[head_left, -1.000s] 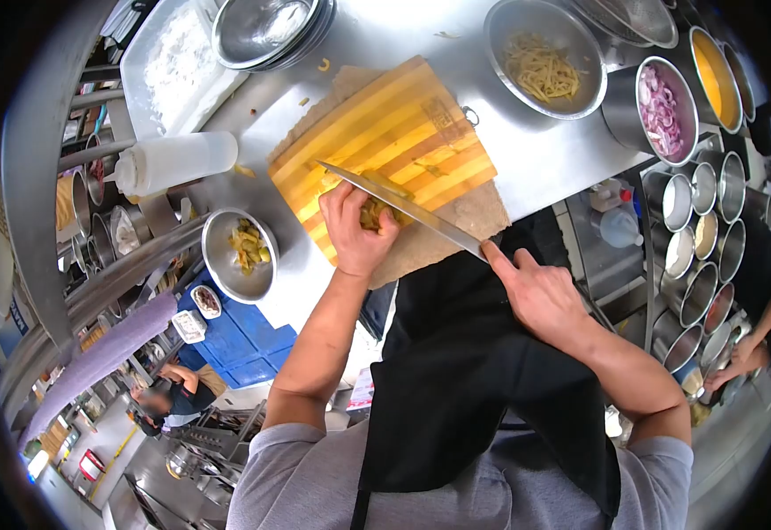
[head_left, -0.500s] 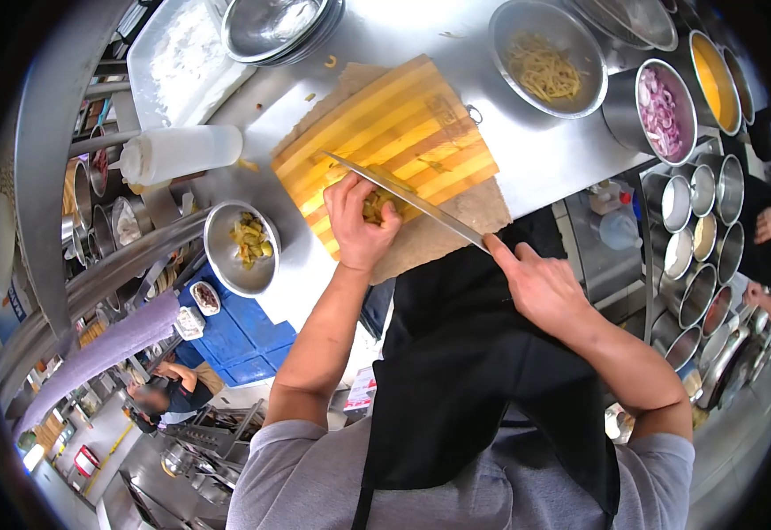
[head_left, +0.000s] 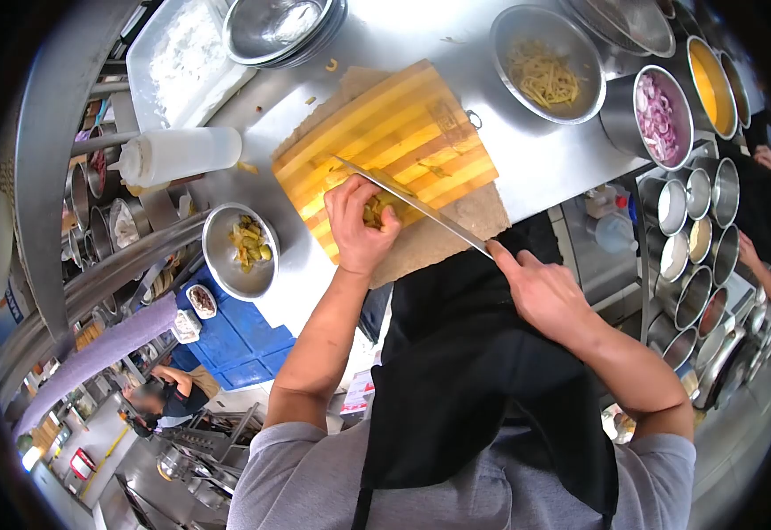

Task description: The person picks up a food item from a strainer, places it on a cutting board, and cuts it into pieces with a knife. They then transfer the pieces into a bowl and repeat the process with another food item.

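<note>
My left hand (head_left: 359,225) is curled over yellow-green pickle pieces (head_left: 377,209), pressing them on the striped wooden cutting board (head_left: 408,106). The handle of a long kitchen knife (head_left: 425,209) is in my right hand (head_left: 540,290), index finger stretched along it. The blade lies slantwise across the board, close against the left fingers, with its tip pointing up and left. A brown cloth (head_left: 456,225) shows beneath the board. Left of it, a steel bowl (head_left: 218,269) contains more cut pickle pieces (head_left: 249,245). My palm hides part of the pile.
A squeeze bottle (head_left: 182,155) lies on the left of the steel table (head_left: 544,168). At the back right are a bowl (head_left: 514,93) of pale strips and a pot of sliced red onion (head_left: 657,119). Another person's arm (head_left: 763,274) is at the far right.
The knife tip has shifted slightly right and down along the pickles. My left hand stays on the pile. At the right edge, the other person's arms have moved.
</note>
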Action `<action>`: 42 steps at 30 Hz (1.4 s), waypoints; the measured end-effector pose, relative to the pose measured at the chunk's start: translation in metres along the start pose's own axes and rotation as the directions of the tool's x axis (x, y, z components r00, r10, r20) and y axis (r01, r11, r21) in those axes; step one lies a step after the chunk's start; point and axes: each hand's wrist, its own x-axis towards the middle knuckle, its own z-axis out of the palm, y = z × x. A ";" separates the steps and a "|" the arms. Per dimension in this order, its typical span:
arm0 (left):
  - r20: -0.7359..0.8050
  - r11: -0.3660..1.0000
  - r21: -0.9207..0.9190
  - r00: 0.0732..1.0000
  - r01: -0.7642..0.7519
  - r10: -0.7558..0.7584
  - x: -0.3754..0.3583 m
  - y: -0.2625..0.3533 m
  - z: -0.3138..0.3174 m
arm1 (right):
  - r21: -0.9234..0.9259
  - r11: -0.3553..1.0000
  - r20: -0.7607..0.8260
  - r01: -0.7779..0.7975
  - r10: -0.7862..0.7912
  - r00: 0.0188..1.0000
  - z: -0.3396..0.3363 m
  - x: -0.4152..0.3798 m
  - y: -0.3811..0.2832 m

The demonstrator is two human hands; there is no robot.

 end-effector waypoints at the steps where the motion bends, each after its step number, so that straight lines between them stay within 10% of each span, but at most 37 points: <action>1: 0.000 1.000 -0.007 1.000 0.001 -0.001 0.000 0.000 -0.001 | -0.016 1.000 0.013 -0.014 0.014 1.000 0.000 -0.003 0.001; 20: 0.004 1.000 -0.003 1.000 -0.009 0.009 -0.004 -0.003 0.002 | 0.003 0.991 -0.140 0.131 -0.129 0.982 0.008 0.069 -0.002; 23: -0.004 1.000 0.000 1.000 -0.021 0.021 -0.004 -0.002 0.001 | 0.311 0.913 -0.019 0.262 -0.270 0.963 0.014 0.104 0.047; 25: -0.008 1.000 -0.013 1.000 0.000 0.000 -0.004 -0.003 0.002 | 0.753 0.633 0.381 -0.181 -0.195 0.904 -0.010 0.105 0.057; 28: -0.014 1.000 -0.019 1.000 0.001 -0.001 -0.005 -0.003 0.002 | 0.769 0.613 0.348 -0.181 -0.163 0.923 -0.002 0.099 0.054; 32: -0.030 1.000 -0.021 1.000 -0.008 0.007 -0.004 -0.004 0.003 | 0.517 0.852 0.267 -0.088 -0.062 0.962 -0.006 0.086 0.029; 34: -0.030 0.999 -0.001 0.999 -0.032 0.032 -0.004 -0.004 0.003 | -0.075 0.991 -0.079 0.115 -0.121 0.990 0.000 0.064 0.012; 42: -0.047 0.998 0.040 0.998 -0.047 0.049 -0.005 -0.003 0.003 | -0.099 0.995 -0.077 0.033 -0.041 0.996 -0.012 0.006 -0.025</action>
